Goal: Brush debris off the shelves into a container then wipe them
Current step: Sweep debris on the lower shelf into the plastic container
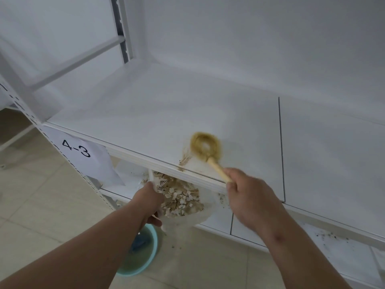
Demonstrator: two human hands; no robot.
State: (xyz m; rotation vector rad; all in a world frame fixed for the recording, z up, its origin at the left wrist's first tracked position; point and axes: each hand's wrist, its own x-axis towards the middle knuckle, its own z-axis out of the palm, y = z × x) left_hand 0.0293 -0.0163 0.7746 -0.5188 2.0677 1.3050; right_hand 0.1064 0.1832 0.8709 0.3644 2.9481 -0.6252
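My right hand [250,197] grips the wooden handle of a small round brush [205,146], whose blurred yellow bristle head lies on the white shelf [156,113] near its front edge. A little tan debris [184,160] sits at that edge, left of the brush. Below the edge, my left hand [149,200] holds a clear plastic container [200,215] filled with tan wood chips and scraps [181,200].
A paper label reading 4-3 [79,152] hangs from the shelf front at left. A light blue basin [139,251] with water and a blue cloth stands on the tiled floor. The lower shelf [333,240] carries dark specks. White uprights [123,28] frame the rack.
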